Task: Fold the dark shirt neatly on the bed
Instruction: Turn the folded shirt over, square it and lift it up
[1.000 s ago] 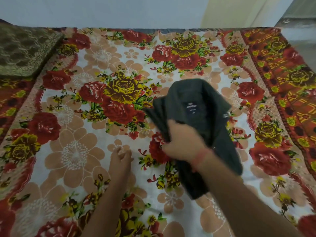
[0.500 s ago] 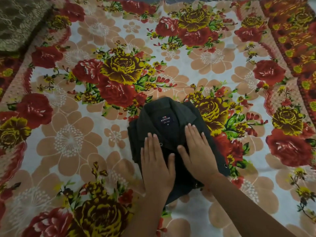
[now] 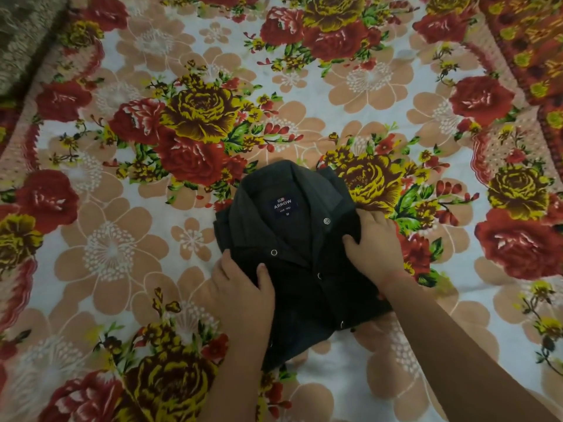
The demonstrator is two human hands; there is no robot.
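Bedspread (image 3: pixel 365 86): shirt (image 3: pixel 292 239) between both grips (image 3: pixel 240 287) (image 3: pixel 376 242).

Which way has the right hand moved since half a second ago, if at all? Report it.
Yes. The right hand moved rightward, from the dark shirt's front to its right edge, now directly below the bedsheet's yellow rose.

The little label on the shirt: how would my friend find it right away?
Start at the big flowery bedsheet; near its middle lies a folded dark shirt. At the shirt's far end, just inside the collar, sits the label. It is a small navy patch with white letters reading ARROW, the only writing in sight.
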